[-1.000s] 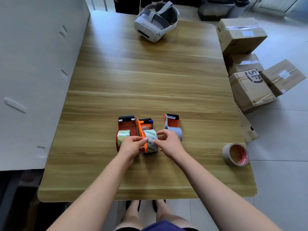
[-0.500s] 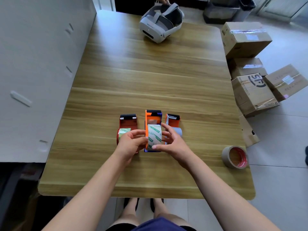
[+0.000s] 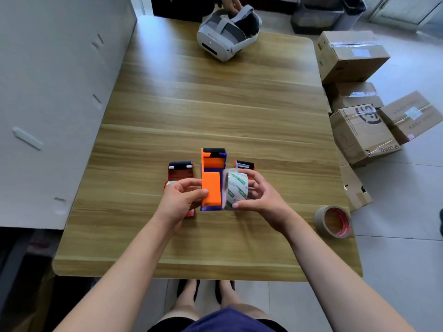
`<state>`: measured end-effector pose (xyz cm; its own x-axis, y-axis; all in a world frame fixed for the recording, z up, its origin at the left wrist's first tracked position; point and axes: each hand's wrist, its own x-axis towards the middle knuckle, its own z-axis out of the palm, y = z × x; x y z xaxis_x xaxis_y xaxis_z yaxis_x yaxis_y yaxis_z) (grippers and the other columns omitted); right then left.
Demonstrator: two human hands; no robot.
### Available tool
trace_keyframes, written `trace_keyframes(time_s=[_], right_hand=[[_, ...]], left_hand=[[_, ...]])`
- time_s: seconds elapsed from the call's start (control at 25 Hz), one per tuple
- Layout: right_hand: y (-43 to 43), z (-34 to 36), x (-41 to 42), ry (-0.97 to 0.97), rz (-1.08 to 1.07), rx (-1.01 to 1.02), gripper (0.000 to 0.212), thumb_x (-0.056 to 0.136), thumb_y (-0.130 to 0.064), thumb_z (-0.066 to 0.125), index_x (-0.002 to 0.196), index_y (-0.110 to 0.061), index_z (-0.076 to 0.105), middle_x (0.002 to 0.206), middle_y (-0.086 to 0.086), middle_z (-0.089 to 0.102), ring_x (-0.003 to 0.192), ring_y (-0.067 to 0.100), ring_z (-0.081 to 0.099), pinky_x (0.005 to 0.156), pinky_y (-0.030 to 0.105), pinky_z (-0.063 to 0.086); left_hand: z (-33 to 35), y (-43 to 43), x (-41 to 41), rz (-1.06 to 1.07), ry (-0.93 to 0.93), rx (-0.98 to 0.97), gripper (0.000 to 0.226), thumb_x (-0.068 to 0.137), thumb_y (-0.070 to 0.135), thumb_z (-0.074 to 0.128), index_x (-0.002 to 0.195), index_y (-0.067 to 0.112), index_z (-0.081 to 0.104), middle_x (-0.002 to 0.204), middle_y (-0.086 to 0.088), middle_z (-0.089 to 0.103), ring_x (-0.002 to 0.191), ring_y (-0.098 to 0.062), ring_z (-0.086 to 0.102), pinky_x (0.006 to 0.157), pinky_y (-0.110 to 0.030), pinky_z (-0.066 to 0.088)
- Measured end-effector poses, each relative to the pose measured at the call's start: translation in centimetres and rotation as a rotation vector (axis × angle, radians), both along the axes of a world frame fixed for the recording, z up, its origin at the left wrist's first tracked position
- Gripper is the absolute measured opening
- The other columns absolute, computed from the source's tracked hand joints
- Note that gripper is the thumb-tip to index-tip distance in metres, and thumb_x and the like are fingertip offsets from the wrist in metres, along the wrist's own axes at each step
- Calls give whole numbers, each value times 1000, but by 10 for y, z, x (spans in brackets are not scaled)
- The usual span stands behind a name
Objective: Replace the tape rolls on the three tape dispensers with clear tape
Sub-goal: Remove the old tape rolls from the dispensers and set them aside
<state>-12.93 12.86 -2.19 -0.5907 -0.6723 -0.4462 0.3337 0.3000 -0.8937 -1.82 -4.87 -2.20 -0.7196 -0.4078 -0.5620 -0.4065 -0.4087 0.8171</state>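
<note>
Since half a second ago, the printed tape roll (image 3: 236,189) has come sideways out of the middle dispenser (image 3: 211,180) and now sits just beside its right flank, gripped by the curled fingers of the right hand (image 3: 260,200). Left hand (image 3: 182,200) grips the dispenser's orange body, steadying it over the tabletop (image 3: 215,248). Judged stage: this roll freed, hub presumably vacant, replacement not yet fitted. Left dispenser (image 3: 180,172), partly hidden by the left hand, and right dispenser (image 3: 244,165), behind the right hand, stand on the tabletop; their rolls cannot be read with confidence. Brown tape roll (image 3: 333,221) lies near the right edge; headset (image 3: 227,34) at the far end
</note>
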Motion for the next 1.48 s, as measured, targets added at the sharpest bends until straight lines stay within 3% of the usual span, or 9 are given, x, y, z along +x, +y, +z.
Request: trace_keyframes(time_s=[0.28,0.44,0.56,0.72,0.88,1.04,1.16,1.28,1.48], right_hand=[[27,11,-13,-12,-105,21,81,44,-13,86,114,-39,54,121,13,52,99,23,64,77,32,55],[50,13,-23,25,-194,76,82,40,-18,87,112,-41,55,131,8,48,110,26,60,75,30,55],[71,15,-32,100,-226,174,81,45,-17,88,113,-44,54,136,4,46,112,22,58,83,35,55],[107,14,-50,169,-323,271,79,58,-6,87,122,-34,50,124,8,57,105,17,61,79,28,54],[137,4,-72,324,-418,462,83,62,-9,86,133,-19,45,128,2,50,118,14,50,85,12,44],[165,-19,-107,486,-348,797,106,55,-34,88,142,-21,28,137,11,46,128,27,43,108,41,36],[171,-34,-125,488,-359,914,108,57,-34,86,143,-16,23,140,13,44,129,30,42,107,42,36],[172,-48,-141,482,-336,1008,96,58,-40,84,134,-9,35,137,13,46,127,32,43,104,43,39],[171,-68,-151,469,-264,1036,85,60,-44,82,127,-9,43,132,15,47,126,32,41,102,44,40]], left_hand=[[-25,12,0,-47,-90,-57,23,83,0,62,106,4,62,88,-10,69,62,-6,68,52,-14,49],[-53,27,-3,-53,-205,-142,30,83,2,63,112,3,61,104,-18,67,85,-23,65,66,-25,52],[-65,34,-7,-18,-243,-176,32,84,3,63,115,1,61,104,-15,66,92,-25,62,75,-30,50],[-69,42,-13,10,-275,-308,31,84,2,62,115,-1,60,100,-14,64,93,-25,61,86,-36,50],[-68,48,-13,-55,-320,-562,30,82,5,64,111,-4,62,99,-21,68,93,-33,64,84,-39,51],[-53,54,-13,-88,-299,-801,32,83,6,63,113,-6,59,101,-23,67,96,-34,62,83,-37,46],[-45,51,-14,-105,-277,-923,32,83,3,61,114,-6,58,102,-24,65,94,-35,61,82,-38,46],[-39,52,-17,-171,-205,-1104,31,79,-3,61,110,-6,60,105,-25,63,98,-38,59,86,-44,46],[-39,56,-28,-165,-176,-1120,32,77,-6,60,110,-5,60,103,-24,62,95,-39,59,85,-48,48]])
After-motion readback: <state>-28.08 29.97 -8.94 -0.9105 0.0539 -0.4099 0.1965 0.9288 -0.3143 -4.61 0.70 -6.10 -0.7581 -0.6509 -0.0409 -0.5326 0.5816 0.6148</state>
